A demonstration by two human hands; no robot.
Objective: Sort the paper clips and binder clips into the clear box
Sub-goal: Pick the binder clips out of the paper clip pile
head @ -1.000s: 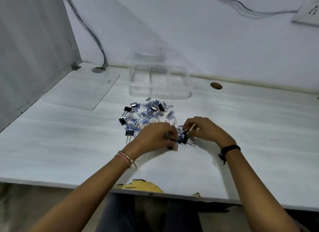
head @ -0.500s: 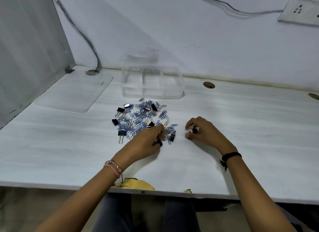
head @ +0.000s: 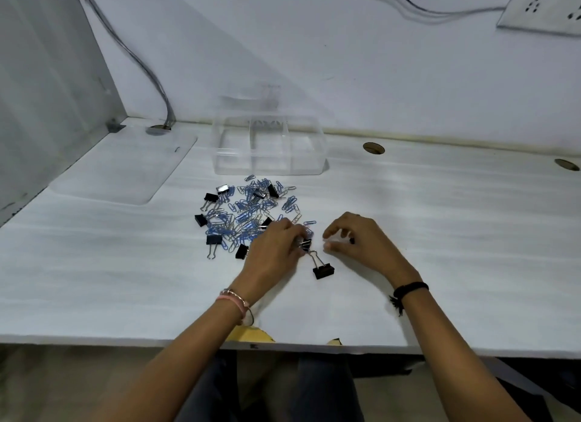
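Note:
A heap of blue paper clips (head: 248, 214) mixed with several black binder clips lies in the middle of the white desk. Behind it stands the clear box (head: 270, 167), divided into compartments that look empty. My left hand (head: 273, 252) rests at the heap's near right edge, fingertips closed on a black binder clip (head: 306, 244). Another binder clip (head: 323, 270) lies just below it, its wire handles reaching up to that one. My right hand (head: 361, 245) hovers to the right, fingers curled around a small black piece (head: 351, 241), mostly hidden.
A flat clear lid (head: 125, 170) lies at the left by the grey partition. Cables (head: 157, 85) drop into a hole at the back left. Two more cable holes (head: 373, 148) (head: 566, 164) sit along the back. A wall socket (head: 540, 6) is top right. The desk's front edge (head: 283, 344) is near my lap.
My hands have drawn apart a little. A binder clip now lies on the desk below my left fingertips. The camera has moved closer and lower.

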